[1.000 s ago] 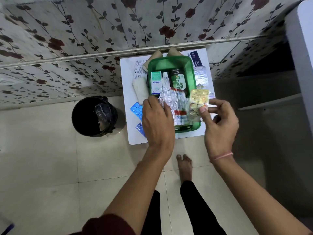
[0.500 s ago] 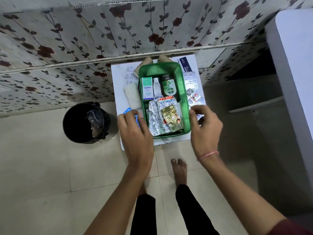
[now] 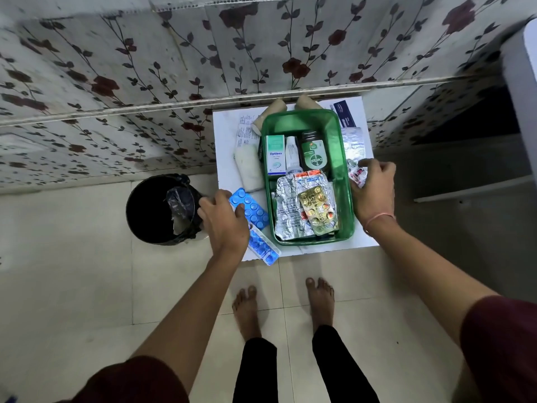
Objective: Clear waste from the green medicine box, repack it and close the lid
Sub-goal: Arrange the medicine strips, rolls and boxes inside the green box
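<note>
The open green medicine box [image 3: 340, 146] stands on a small white table [image 3: 225, 135]. Inside it are an Optibex carton [image 3: 275, 155], a white dropper bottle [image 3: 292, 154], a dark Dettol bottle [image 3: 313, 154], silver blister strips [image 3: 286, 210] and a gold blister strip [image 3: 318, 209]. My left hand [image 3: 223, 225] is left of the box, its fingers closed on a blue blister strip [image 3: 251, 210]; a second blue strip [image 3: 264, 247] lies below it. My right hand [image 3: 373, 190] rests right of the box over small blister strips [image 3: 356, 173], fingers bent on them.
A black bin [image 3: 158, 210] with a liner stands on the floor left of the table. A white gauze roll [image 3: 248, 171], a leaflet [image 3: 245, 130], two beige rolls [image 3: 274, 107], a dark blue carton [image 3: 344, 113] and silver strips [image 3: 353, 144] lie around the box. My bare feet [image 3: 319, 298] stand on the tiles below.
The gold strip has gone from my right hand into the box. My left hand moved left out of the box onto the blue strip. My right hand moved right onto the small strips.
</note>
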